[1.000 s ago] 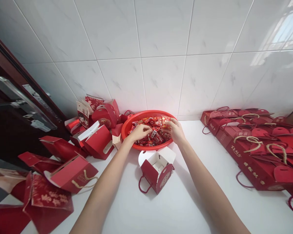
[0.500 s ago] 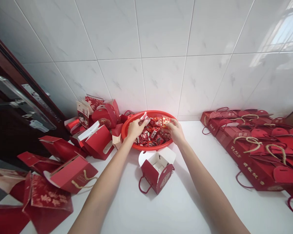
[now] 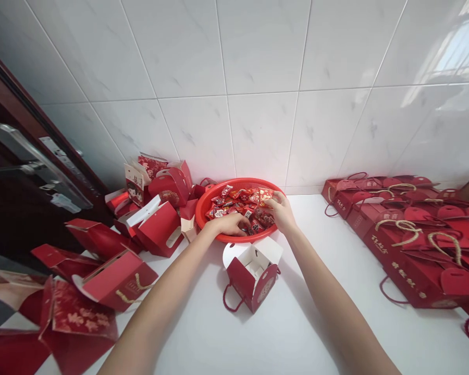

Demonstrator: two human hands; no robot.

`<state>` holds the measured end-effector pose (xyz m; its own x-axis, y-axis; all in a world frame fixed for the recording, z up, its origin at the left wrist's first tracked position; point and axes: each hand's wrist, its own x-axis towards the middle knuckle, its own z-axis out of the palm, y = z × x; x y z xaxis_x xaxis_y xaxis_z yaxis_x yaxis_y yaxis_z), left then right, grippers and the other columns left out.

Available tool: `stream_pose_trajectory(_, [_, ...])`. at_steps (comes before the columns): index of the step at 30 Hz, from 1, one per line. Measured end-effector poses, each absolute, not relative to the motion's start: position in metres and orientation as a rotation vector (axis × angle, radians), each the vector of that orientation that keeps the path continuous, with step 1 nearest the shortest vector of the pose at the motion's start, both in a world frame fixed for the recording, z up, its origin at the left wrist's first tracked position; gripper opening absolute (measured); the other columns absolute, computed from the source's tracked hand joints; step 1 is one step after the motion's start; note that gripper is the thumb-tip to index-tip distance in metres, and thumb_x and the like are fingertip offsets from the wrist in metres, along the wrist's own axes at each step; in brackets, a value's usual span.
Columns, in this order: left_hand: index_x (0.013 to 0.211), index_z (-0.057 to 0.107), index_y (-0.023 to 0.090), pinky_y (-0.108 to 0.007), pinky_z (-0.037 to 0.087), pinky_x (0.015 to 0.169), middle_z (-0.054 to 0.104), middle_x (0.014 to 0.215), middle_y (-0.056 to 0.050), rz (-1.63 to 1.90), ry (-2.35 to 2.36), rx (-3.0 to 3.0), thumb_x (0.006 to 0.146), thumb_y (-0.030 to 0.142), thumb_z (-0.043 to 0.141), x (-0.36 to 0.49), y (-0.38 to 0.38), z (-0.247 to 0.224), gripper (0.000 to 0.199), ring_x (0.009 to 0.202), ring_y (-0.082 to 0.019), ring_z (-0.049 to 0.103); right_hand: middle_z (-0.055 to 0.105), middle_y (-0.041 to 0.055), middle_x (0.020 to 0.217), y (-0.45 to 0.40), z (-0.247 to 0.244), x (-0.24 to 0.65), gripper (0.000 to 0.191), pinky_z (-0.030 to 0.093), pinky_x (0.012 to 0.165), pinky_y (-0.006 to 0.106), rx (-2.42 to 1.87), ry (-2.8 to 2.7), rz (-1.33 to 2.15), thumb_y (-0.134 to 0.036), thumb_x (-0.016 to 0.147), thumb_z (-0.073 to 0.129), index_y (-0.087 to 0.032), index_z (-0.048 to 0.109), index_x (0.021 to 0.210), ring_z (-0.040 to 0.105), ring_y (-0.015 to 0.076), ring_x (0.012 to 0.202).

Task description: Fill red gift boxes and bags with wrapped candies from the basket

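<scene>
A red plastic basket point(image 3: 200, 211) full of wrapped candies point(image 3: 240, 195) stands against the wall. Over its front left part, my left hand point(image 3: 231, 224) reaches down with curved fingers among the candies. Its thumb and fingers look apart, and I see nothing held between them. At the basket's right side, my right hand point(image 3: 281, 211) pinches a red and gold candy packet point(image 3: 266, 195). In front of the basket, between my forearms, a dark red gift box point(image 3: 247, 281) with a cord handle sits with its flaps up, showing a white inside.
Several opened red boxes point(image 3: 158, 229) crowd the left of the white table point(image 3: 234, 344), beside a dark door point(image 3: 27, 172) with a metal handle. Rows of closed red gift boxes point(image 3: 398, 260) with rope handles fill the right. A tiled wall point(image 3: 266, 130) rises behind.
My left hand has let go of a candy at the basket's upper left and moved down and right into the front of the pile. My right hand keeps its packet, nearly unmoved.
</scene>
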<state>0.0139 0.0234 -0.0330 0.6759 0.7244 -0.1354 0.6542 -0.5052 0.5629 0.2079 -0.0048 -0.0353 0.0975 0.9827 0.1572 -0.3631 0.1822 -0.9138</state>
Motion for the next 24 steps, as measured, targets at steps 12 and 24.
stream_pose_trajectory(12, [0.093, 0.073, 0.019, -0.036, 0.05, 0.093, 0.076, 0.105, -0.007, 0.792, 1.133, 2.096, 0.077, 0.037, 0.066, 0.013, 0.028, -0.036, 0.026, 0.1, -0.025, 0.068, 0.071, -0.0005, 0.087, -0.005, -0.035, 0.207, 0.029, 0.06, 0.073, 0.035, -0.835, -0.957, 1.202, -0.029, 0.062, 0.067, -0.023, 0.056, 0.089, 0.069, 0.02, 0.08])
stream_pose_trajectory(24, [0.073, 0.059, 0.021, -0.031, 0.046, 0.075, 0.063, 0.074, 0.0, 1.002, 1.299, 1.931, 0.078, 0.036, 0.057, 0.015, 0.026, -0.025, 0.017, 0.076, -0.019, 0.058, 0.073, 0.0015, 0.095, -0.008, -0.036, 0.207, 0.03, 0.06, 0.072, 0.035, -0.84, -1.029, 1.181, -0.03, 0.065, 0.067, -0.023, 0.059, 0.092, 0.07, 0.0217, 0.086])
